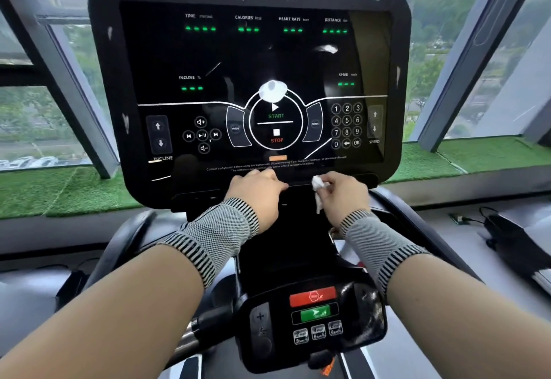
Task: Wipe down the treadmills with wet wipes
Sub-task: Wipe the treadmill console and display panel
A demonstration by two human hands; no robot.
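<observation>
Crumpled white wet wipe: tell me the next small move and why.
Probably drag the crumpled white wet wipe, pinched in the right hand, leftward along the black treadmill console's lower edge; it already sits there, while the left hand rests on that edge.

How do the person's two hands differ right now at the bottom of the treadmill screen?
The right hand pinches a crumpled white wipe, part of it hanging down; the left hand holds nothing. The left hand lies flat, fingers resting on the lower edge of the screen, while the right hand's fingers are curled round the wipe. Both wear striped grey wristbands and sit side by side.
</observation>
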